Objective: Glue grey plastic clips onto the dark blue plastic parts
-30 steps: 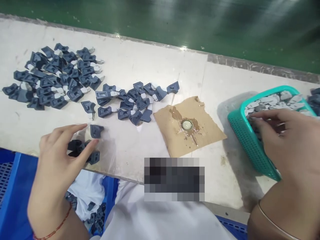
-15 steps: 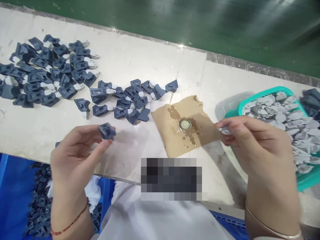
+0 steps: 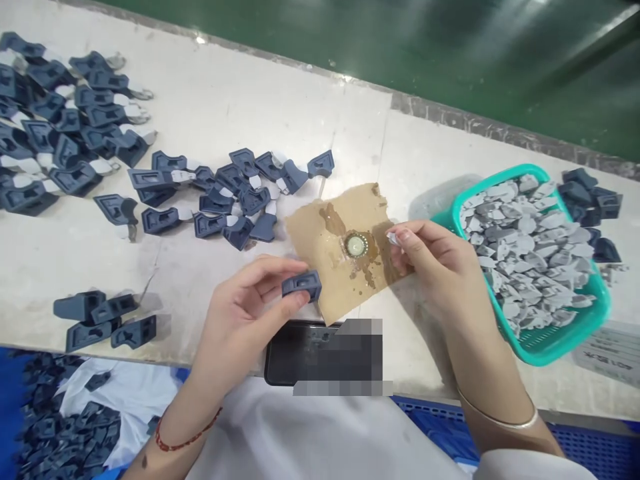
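Between thumb and fingers, my left hand [image 3: 250, 310] grips a dark blue plastic part [image 3: 302, 287] over the lower left edge of a piece of brown cardboard [image 3: 330, 273]. My right hand [image 3: 440, 267] pinches a small light grey piece [image 3: 393, 237], mostly covered by the fingers, at the cardboard's right side. On the cardboard sits a small round cap [image 3: 357, 245] with pale contents, wet stains around it. Left of the cardboard lies a group of blue parts [image 3: 255, 199], some with grey pieces attached.
A green basket [image 3: 543, 357] of grey pieces stands at the right, with blue parts [image 3: 580, 193] behind it. A dark tray-like object [image 3: 285, 360], partly blurred, lies at the front edge. More blue parts [image 3: 125, 330] lie front left, above a blue bin [image 3: 10, 400].
My left hand has moved right with the blue part, up to the cardboard. My right hand has moved left from the basket with the grey piece. The view has shifted right.
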Demonstrator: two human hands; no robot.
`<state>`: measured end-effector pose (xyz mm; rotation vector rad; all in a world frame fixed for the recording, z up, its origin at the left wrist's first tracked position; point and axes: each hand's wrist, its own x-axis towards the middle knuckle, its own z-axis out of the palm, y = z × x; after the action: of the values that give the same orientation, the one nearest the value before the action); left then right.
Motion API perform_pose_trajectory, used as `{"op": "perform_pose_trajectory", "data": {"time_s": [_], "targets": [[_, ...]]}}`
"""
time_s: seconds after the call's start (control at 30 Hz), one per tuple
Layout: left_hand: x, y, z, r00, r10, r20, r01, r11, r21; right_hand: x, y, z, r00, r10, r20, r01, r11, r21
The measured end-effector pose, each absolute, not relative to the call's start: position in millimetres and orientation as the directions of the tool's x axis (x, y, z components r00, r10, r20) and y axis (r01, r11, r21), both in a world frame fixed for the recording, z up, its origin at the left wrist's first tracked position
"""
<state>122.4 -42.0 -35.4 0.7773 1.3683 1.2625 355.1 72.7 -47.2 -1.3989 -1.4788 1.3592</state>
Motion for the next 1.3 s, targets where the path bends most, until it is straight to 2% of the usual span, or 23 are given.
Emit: {"op": "perform_pose_trajectory", "data": {"time_s": [0.13, 0.23, 0.37, 0.5, 0.7, 0.83, 1.1, 1.3], "targets": [[127, -41, -35, -0.206, 0.947, -0.246, -0.244, 0.194, 0.95, 353, 70, -39, -0.246, 0.932, -0.266, 0.248, -0.204, -0.947], [128, -37, -34, -0.167, 0.953, -0.251, -0.265, 0.202, 0.943, 350, 65, -33, -0.265, 0.927, -0.265, 0.265, -0.195, -0.944], [129, -31, -34, -0.156, 0.959, -0.237, -0.171, 0.21, 0.963, 344, 62, -32, -0.202, 0.974, -0.098, 0.296, -0.035, -0.954], [130, -30, -36, -0.072, 0.961, -0.269, -0.096, 0.261, 0.96, 339, 63, -34, -0.205, 0.977, 0.064, 0.433, 0.149, -0.889], [133, -31, -37, -0.016, 0.974, -0.224, -0.122, 0.221, 0.968, 332, 67, -31, -0.395, 0.915, 0.08, 0.548, 0.305, -0.779], [135, -31, -40, -0.06, 0.97, -0.237, -0.162, 0.225, 0.961, 330, 69, -33, -0.43, 0.899, 0.08, 0.53, 0.323, -0.784], [130, -29, -39, 0.06, 0.991, -0.119, 0.067, 0.115, 0.991, 324, 72, -42, -0.482, 0.856, 0.186, 0.51, 0.447, -0.735], [131, -28, -39, 0.166, 0.971, -0.173, 0.198, 0.139, 0.97, 323, 75, -49, -0.589, 0.747, 0.308, 0.514, 0.64, -0.571]]}}
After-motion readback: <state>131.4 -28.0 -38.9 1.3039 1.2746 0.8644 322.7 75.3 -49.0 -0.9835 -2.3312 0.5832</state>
